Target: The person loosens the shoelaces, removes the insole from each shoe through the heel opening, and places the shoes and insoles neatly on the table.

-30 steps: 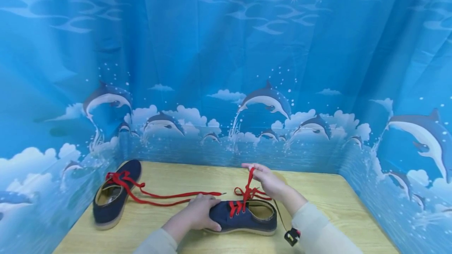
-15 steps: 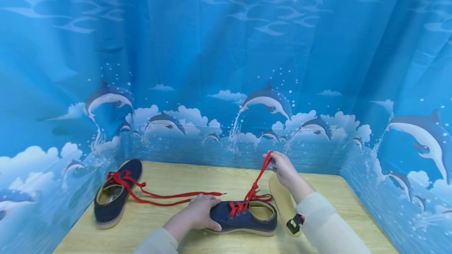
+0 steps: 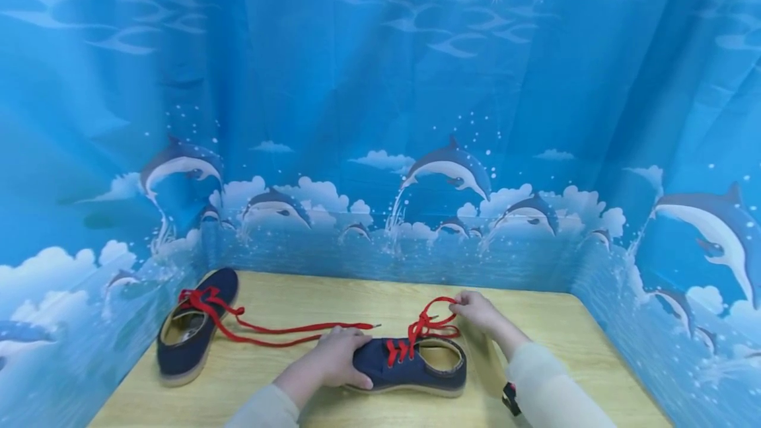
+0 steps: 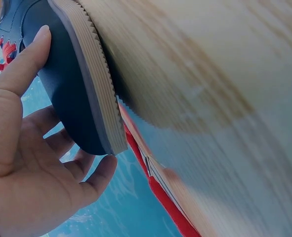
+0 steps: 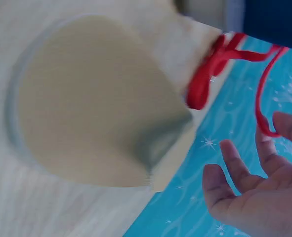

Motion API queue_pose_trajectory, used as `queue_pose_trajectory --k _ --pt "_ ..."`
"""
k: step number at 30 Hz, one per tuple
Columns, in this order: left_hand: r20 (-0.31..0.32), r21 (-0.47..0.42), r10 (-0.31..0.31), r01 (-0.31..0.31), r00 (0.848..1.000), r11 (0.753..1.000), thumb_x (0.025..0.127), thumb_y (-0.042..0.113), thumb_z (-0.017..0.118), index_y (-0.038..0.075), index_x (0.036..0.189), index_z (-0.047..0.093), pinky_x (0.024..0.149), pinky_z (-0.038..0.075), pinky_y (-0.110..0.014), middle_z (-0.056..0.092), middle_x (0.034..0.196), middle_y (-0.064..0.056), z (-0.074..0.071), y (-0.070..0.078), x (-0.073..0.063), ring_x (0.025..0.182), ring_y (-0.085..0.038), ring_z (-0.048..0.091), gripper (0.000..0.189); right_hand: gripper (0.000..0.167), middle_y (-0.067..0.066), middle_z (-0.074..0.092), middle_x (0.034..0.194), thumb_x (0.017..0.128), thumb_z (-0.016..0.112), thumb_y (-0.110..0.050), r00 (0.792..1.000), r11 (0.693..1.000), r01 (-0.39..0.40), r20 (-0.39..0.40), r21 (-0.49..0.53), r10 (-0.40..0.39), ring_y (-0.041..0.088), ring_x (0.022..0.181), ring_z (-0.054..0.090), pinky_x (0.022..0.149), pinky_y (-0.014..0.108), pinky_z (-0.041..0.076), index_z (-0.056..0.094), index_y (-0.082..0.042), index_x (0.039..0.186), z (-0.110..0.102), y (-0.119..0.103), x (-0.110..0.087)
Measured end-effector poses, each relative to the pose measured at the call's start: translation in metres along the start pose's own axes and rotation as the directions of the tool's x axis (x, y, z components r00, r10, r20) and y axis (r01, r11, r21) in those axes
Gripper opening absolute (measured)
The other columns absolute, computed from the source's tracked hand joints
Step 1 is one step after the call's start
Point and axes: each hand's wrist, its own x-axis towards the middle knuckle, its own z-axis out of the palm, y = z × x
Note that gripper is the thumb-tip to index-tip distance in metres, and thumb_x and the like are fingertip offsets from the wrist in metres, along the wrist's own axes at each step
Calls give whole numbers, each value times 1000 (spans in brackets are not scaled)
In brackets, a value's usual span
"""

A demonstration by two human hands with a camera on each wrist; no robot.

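Note:
A navy canvas shoe [image 3: 428, 382] with red lacing lies on its sole, toe to the left. My left hand [image 3: 337, 355] grips its toe, thumb on the near side; in the left wrist view the thumb [image 4: 32, 59] lies on the upper and the fingers curve under the toe. Behind the shoe's opening, my right hand [image 3: 475, 309] pinches a loop of the red shoelace [image 3: 440, 300] between thumb and forefinger. The right wrist view shows the lace loop [image 5: 260, 98] running to those fingertips, the other fingers spread loosely. A bow-like tangle of lace [image 3: 421, 327] sits over the shoe's tongue.
A matching navy shoe [image 3: 222, 289] stands at the left, its long red laces [image 3: 279, 331] trailing toward my left hand. A beige insole [image 5: 101, 98] lies on the wooden table [image 3: 571, 349] under my right forearm. A blue dolphin curtain [image 3: 368, 117] encloses the back and sides.
My right hand pulled the lace up and to the right, then lowered it toward the table, so the lace now opens into a round loop. The left hand and shoe stay put.

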Motion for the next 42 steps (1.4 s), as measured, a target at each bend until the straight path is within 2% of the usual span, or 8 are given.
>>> queue_pose_trajectory --k 5,11,16,22,27,32,38,42 --pt "-9 0 4 -4 1000 1000 71 48 89 13 140 60 105 38 -60 57 139 -10 0 0 -2 128 -37 47 82 20 -1 54 75 89 72 -11 997 985 49 62 -167 -40 17 70 48 65 33 42 56 -9 76 5 3 -8" --pt "-12 -19 -7 7 1000 1000 71 46 89 13 140 60 107 35 -61 56 140 -11 -1 1 -3 132 -40 44 82 19 7 68 104 81 82 -12 991 975 82 120 -206 -57 30 103 60 91 51 49 69 -11 94 4 -5 -12" --pt "-6 -17 -8 8 1000 1000 71 47 89 13 140 59 108 35 -62 55 141 -11 -1 0 -2 133 -41 43 82 23 13 67 118 79 84 -11 970 945 234 119 -229 -211 45 120 51 102 64 37 72 -11 98 0 -15 -14" --pt "-1 -32 -17 17 1000 999 71 47 89 13 141 59 110 32 -63 54 142 -11 -1 0 -2 136 -43 40 82 21 21 55 138 81 84 -12 931 877 357 43 -322 -363 49 130 39 103 69 35 71 -24 92 2 -26 -21" --pt "-6 -26 -15 15 1000 1000 71 47 89 14 140 60 110 33 -62 55 141 -11 0 0 -1 136 -42 41 82 21 15 57 137 79 87 -17 882 800 421 -11 -428 -470 44 130 42 104 68 34 71 -25 90 10 -29 -26" --pt "-10 -10 -9 9 1000 1000 71 48 88 14 141 59 110 33 -62 55 141 -10 1 -1 0 136 -44 40 83 22 11 58 135 76 88 -18 843 759 450 -56 -470 -534 40 130 43 103 67 35 71 -24 89 14 -28 -30" --pt "-14 -16 -9 8 1000 1000 71 47 89 13 140 60 110 32 -63 55 140 -11 0 0 -1 137 -46 39 83 21 11 61 131 74 89 -14 776 705 511 -89 -492 -625 39 128 46 100 67 38 72 -24 81 20 -27 -30" --pt "-7 -27 -10 10 1000 1000 71 47 89 13 140 60 111 32 -63 55 141 -11 0 1 -1 137 -46 38 82 21 9 62 129 75 89 -12 761 691 511 -104 -511 -640 37 128 46 101 66 39 72 -24 77 19 -28 -30"
